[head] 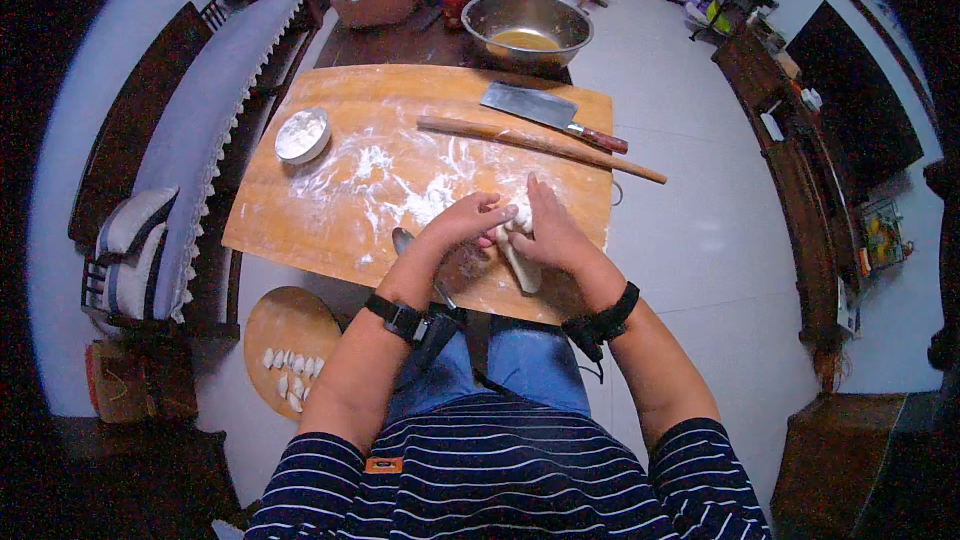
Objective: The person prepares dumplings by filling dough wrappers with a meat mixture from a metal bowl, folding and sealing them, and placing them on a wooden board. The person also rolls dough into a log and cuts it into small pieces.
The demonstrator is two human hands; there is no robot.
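My left hand [469, 217] and my right hand [553, 229] close in from both sides on a clump of white dough [520, 219], near the right front of a floured wooden board [315, 217]. My left thumb touches the clump, while my right palm and thumb press along its other side. From between my hands a smooth dough roll [523, 270] runs towards me. My fingers partly hide where roll and clump meet. Under my left forearm lies a metal spoon [403, 240], mostly covered. Loose flour [431, 199] is spread beyond my left hand.
Behind my hands lie a wooden rolling pin [525, 141], overhanging the board's right edge, and a cleaver [532, 103]. A bowl of flour [303, 135] stands far left. Past the board is a steel basin [529, 22]. Lower left, a round board [289, 322] carries several dumplings [289, 364].
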